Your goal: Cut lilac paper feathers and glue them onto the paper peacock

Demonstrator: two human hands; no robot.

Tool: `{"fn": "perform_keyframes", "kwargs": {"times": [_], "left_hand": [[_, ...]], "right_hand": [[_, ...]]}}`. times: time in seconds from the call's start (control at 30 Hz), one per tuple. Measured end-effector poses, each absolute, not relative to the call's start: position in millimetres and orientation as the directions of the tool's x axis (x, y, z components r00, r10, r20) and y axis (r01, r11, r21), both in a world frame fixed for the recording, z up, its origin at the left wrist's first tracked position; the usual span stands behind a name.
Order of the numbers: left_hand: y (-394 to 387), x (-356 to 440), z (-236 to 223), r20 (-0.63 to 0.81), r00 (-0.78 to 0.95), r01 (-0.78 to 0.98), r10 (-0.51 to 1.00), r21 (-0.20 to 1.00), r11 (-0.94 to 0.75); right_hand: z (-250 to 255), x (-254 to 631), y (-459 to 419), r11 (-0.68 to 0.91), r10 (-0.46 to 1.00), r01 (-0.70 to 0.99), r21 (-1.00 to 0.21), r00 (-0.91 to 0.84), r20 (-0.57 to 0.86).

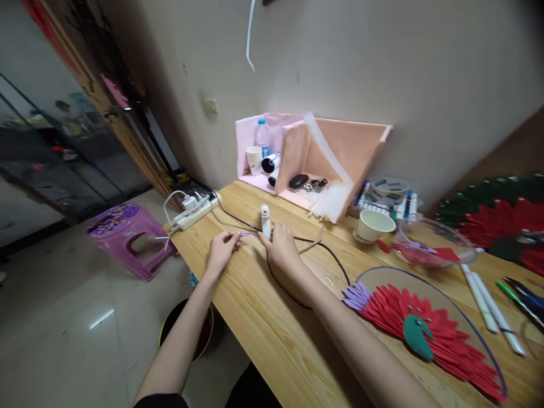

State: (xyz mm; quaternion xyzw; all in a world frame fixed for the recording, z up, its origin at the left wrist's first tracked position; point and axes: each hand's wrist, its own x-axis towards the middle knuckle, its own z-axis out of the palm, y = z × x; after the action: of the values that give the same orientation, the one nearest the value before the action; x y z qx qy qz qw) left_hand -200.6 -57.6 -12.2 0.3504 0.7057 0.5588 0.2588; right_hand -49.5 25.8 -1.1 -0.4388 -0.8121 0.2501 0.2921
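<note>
My left hand [221, 252] is over the near left part of the wooden table, its fingers pinching a small purple strip [245, 233]. To its right, my right hand [284, 249] is closed around a white hot glue gun [266, 218] with a red spot on its upper end. The gun's tip is hard to make out, close to the purple strip. A black cord [335, 263] loops over the table around my right hand. Right of my right forearm lies a round board [382, 273] bearing red and purple petal-like pieces [389, 303] and a green bird-head shape [417, 337].
A power strip [198, 214] sits at the table's left edge, near a pink stool [127, 232]. Pink box shelves [331, 141] stand against the wall. Farther right are a paper bowl [374, 225], a clear bowl [429, 241] and white sticks [488, 300]. A bin [208, 337] is below the edge.
</note>
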Motion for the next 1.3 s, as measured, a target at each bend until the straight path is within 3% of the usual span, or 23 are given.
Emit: {"fn": "perform_keyframes", "kwargs": {"times": [0.17,0.6,1.3], "left_hand": [[-52.5,-211.6,-19.6,0.091,-0.684,0.246,0.724,0.963,0.111],[-51.6,-216.0,-33.5,0.136,-0.711,0.325,0.690,0.934,0.151],[-52.7,-217.0,-35.3,0.155,-0.699,0.354,0.698,0.923,0.150]], "right_hand": [[-13.4,-82.6,41.9,0.462,0.864,0.498,-0.734,-0.442,0.243],[-26.5,-40.5,-1.9,0.426,0.778,0.270,-0.864,-0.596,0.197],[-33.8,-38.5,-3.2,0.448,0.773,0.308,-0.839,-0.604,0.191]]}}
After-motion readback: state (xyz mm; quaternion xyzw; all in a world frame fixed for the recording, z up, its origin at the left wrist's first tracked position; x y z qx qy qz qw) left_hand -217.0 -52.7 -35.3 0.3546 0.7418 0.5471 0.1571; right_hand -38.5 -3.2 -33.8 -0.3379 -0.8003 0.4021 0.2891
